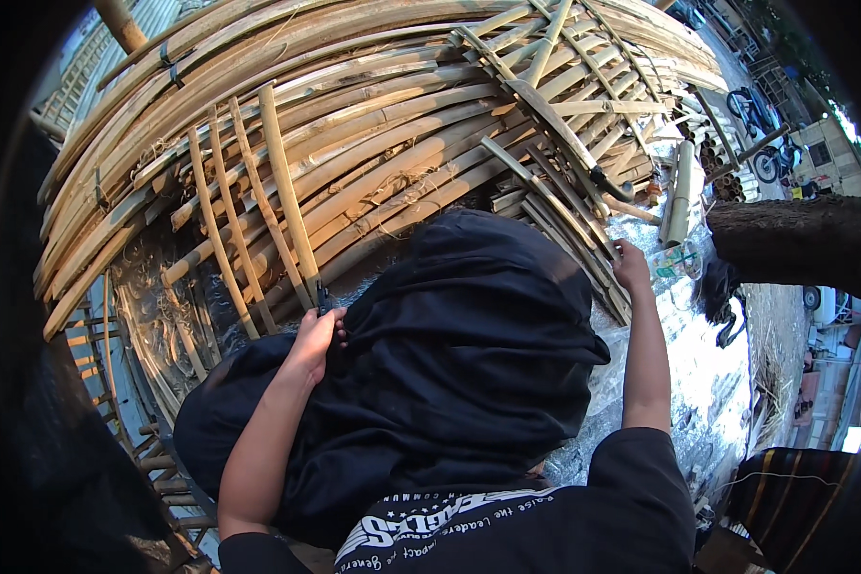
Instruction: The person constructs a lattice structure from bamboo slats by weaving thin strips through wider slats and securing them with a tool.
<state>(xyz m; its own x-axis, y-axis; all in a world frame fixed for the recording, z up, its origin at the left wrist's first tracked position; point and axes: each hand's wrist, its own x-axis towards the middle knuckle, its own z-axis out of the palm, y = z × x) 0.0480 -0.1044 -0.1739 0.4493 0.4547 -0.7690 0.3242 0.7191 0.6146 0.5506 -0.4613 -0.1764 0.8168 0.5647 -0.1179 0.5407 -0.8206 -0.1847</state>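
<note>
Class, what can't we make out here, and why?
In the head view:
Dark object, lower part: hidden by the left hand.
Right hand, any hold on bamboo strips: fingers obscure it.
What lies beneath the black cloth: folds cover it.
Blue two-wheeler, details: too small.

The left hand [319, 335] was closed left of centre, its forearm [266, 445] slanting up from the lower left. The right hand [630, 268] was partly curled right of centre, its forearm [648, 368] nearly upright.

bamboo strips [383, 161]: showing tan
shirt [584, 521]: showing black, white print
sheet [694, 378]: gleaming silver
striped cloth [796, 502]: showing dark, orange-brown stripes
</note>
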